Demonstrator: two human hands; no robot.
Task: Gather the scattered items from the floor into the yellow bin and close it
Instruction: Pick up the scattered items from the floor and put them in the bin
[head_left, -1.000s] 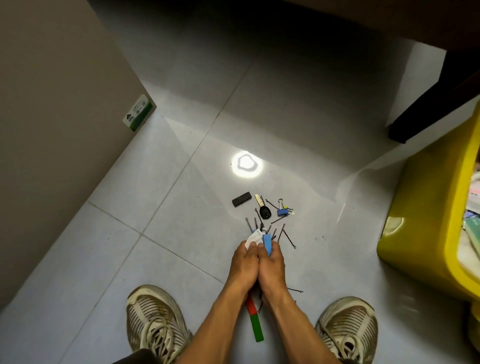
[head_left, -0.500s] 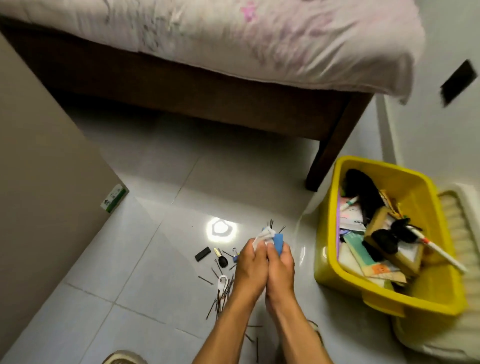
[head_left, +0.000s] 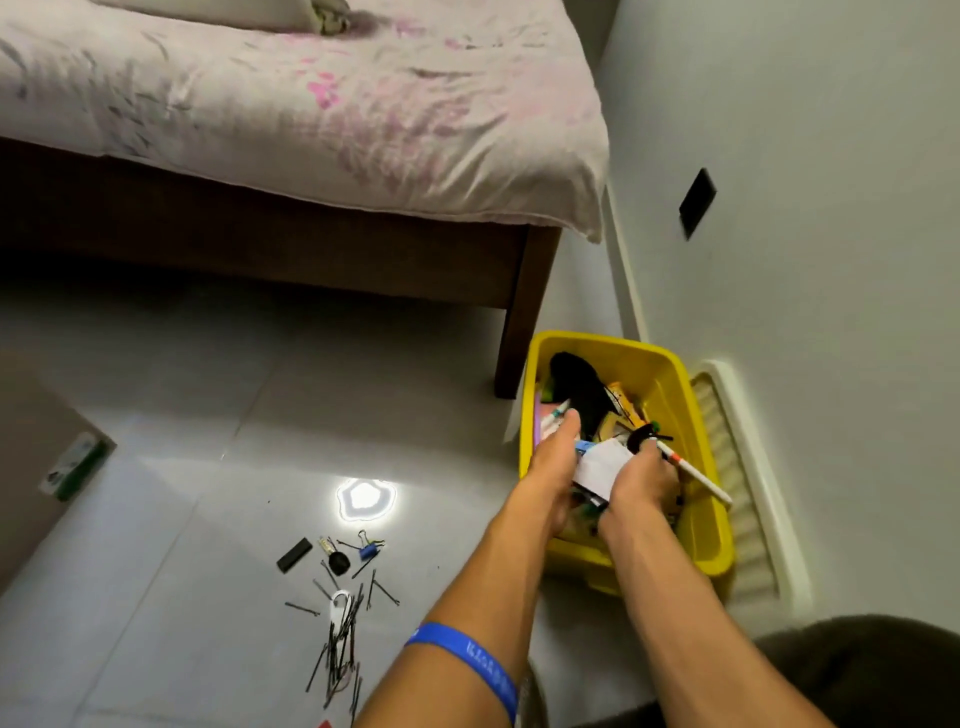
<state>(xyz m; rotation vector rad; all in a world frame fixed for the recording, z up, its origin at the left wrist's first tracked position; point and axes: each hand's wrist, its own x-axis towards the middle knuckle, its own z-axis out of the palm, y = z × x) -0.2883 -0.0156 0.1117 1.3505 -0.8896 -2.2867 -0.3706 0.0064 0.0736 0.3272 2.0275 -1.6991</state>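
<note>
Both hands have swung from above the floor to over the bin (head_left: 698, 525) by the wall. Left hand (head_left: 553, 462) and right hand (head_left: 641, 480) together clutch the handful (head_left: 602, 465). Releasing high could spill it; pins (head_left: 340, 642) remain on the floor.

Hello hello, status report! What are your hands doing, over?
Left hand and right hand over yellow bin, holding white paper. Hairpins, key, binder clip on floor. Nothing blocking.

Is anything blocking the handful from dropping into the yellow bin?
Nothing visible does. Both hands, left and right, hold the white paper and small bits directly over the open yellow bin. The bin has no lid on; below are only items already inside.
</note>
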